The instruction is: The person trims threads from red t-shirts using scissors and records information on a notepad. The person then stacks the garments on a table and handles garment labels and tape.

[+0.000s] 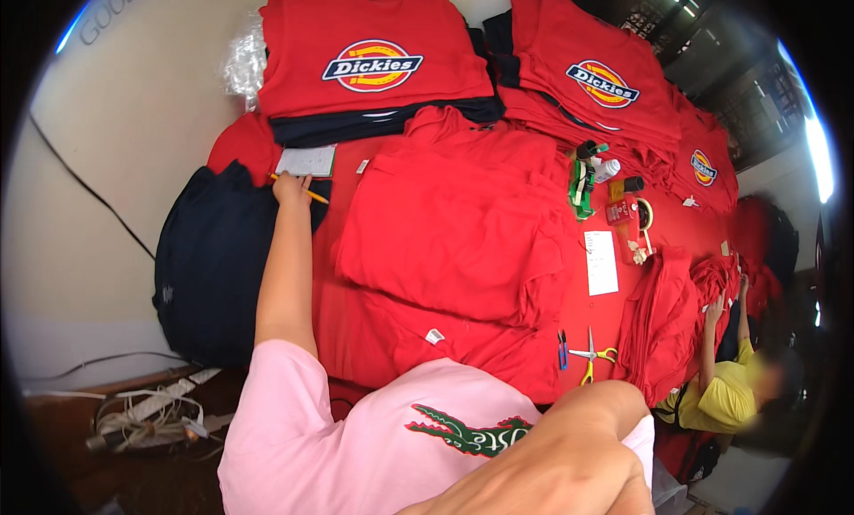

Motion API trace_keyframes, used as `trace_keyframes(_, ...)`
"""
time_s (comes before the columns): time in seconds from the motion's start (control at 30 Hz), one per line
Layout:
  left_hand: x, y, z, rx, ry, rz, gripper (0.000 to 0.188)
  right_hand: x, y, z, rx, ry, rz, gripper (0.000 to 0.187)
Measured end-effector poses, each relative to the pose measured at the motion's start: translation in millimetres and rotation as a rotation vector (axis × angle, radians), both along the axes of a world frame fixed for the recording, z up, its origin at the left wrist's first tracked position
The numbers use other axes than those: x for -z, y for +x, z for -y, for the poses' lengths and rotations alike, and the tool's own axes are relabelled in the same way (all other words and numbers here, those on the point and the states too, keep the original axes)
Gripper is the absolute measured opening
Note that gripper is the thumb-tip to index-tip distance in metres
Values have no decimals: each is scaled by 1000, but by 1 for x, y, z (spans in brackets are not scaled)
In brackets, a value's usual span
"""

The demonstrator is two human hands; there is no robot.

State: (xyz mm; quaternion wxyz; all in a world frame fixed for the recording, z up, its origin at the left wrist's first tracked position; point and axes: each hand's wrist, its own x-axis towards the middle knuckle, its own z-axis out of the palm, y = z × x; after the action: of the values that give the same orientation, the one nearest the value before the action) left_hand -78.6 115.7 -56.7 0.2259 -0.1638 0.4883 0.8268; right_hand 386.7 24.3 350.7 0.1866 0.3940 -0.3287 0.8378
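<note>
My left hand [292, 188] reaches far forward with its fingers closed round a yellow pencil [317, 197]. Its fingertips are at the near edge of a small notepad [308, 162] with a written page. A pile of dark navy cloth [218, 257] lies just left of that forearm, and a folded red garment stack [454, 226] to its right. Very close to the camera at the bottom is my right hand [556, 462], raised in front of my pink shirt; its fingers are hidden, so whether it holds anything does not show.
Yellow-handled scissors [590, 355], blue thread snips [562, 350] and a paper sheet [601, 262] lie right of the stack. Beyond are a green tape dispenser [583, 188] and printed red shirts [369, 57]. A person in yellow [729, 395] handles red cloth at right.
</note>
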Motion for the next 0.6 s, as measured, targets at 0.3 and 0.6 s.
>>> trace_keyframes(0.3, -139, 221, -37, 247, 52, -565, 31, -3, 59, -101, 723, 335, 170, 30)
trace_keyframes(0.6, -246, 414, -250, 795, 598, -1207, 22, 5, 240, -100, 1544, 277, 401, 37)
